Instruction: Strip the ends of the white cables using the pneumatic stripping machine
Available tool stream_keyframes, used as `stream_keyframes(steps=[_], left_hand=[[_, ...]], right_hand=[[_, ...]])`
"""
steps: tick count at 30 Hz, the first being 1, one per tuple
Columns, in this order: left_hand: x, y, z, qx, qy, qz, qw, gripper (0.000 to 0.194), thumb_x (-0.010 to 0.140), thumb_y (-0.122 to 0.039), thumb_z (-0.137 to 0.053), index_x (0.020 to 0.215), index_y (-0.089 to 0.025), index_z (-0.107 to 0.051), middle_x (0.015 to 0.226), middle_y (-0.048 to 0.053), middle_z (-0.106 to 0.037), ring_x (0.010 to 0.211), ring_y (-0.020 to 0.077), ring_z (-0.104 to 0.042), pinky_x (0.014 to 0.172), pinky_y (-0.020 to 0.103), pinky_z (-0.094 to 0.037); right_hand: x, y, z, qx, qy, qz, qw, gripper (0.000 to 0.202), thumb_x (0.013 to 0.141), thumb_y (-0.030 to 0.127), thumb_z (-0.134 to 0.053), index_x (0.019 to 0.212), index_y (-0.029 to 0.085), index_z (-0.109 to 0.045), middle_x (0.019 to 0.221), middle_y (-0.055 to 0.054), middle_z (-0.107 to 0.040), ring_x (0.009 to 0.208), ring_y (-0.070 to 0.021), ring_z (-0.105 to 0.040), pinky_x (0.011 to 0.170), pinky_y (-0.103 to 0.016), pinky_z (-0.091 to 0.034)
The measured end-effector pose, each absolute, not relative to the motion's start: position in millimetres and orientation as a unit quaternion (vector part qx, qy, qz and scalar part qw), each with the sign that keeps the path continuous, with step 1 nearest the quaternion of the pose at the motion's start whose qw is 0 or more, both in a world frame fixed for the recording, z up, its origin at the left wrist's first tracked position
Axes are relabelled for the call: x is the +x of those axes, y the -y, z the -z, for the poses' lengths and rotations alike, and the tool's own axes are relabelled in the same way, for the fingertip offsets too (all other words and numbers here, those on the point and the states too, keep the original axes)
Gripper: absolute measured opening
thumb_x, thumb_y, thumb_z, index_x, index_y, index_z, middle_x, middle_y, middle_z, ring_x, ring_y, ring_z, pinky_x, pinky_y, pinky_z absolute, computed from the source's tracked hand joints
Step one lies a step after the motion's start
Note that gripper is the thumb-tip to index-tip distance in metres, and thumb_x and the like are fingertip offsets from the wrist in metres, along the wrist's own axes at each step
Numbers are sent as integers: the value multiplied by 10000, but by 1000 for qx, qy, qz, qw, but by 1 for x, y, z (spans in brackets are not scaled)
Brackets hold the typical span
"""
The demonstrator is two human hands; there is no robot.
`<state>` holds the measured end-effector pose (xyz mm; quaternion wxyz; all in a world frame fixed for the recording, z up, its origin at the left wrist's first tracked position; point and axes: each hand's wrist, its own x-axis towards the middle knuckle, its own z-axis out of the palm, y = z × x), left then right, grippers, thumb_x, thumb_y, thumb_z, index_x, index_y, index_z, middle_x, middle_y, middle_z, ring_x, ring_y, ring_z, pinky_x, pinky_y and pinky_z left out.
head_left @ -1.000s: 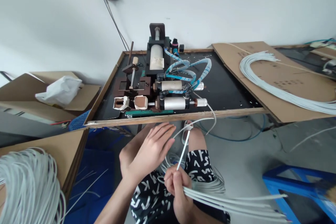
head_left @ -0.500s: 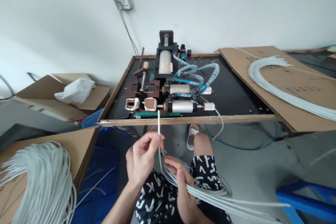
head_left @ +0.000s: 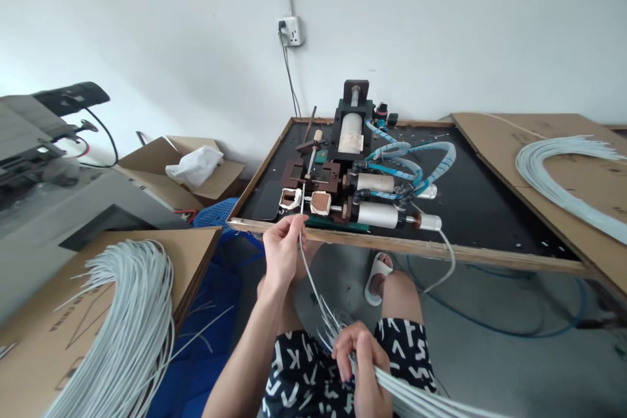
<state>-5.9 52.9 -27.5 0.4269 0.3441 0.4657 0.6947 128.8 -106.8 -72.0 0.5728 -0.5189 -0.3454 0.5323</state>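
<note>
Pinched between the fingers of my left hand (head_left: 285, 245) is a single white cable (head_left: 309, 272). Its upper end reaches between the two padded jaws at the front of a pneumatic machine (head_left: 351, 137); whether it touches them I cannot tell. The right jaw (head_left: 321, 202) has a brown face with a whitish rim. Over my lap, my right hand (head_left: 363, 359) is closed around a bundle of white cables (head_left: 416, 392), which trails off to the lower right. The single cable runs down towards this bundle's loose ends.
A thick pile of white cables (head_left: 142, 300) lies on cardboard at left. Another cable bundle (head_left: 548, 166) rests on cardboard (head_left: 494, 137) at right. The black table has a wooden front edge (head_left: 441, 252). Blue-and-clear hoses (head_left: 438, 166) loop over it. An open carton (head_left: 161, 173) stands behind left.
My left hand has moved up to the machine's front with the cable, whose end now lies between the jaws. My right hand has dropped lower with the bundle. The view has turned left.
</note>
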Motion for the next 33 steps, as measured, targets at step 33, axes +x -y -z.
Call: stream_keyframes(steps=[33], left_hand=[[-13, -64, 24, 365, -478, -691, 402, 276, 836, -382, -706, 689, -148, -684, 507, -43, -536, 437, 76, -454, 456, 186, -378]], right_hand=[[132, 106, 80, -536, 335, -534, 562, 657, 946, 741, -452, 600, 196, -578, 475, 88, -261, 459, -101, -237, 485, -262, -173]])
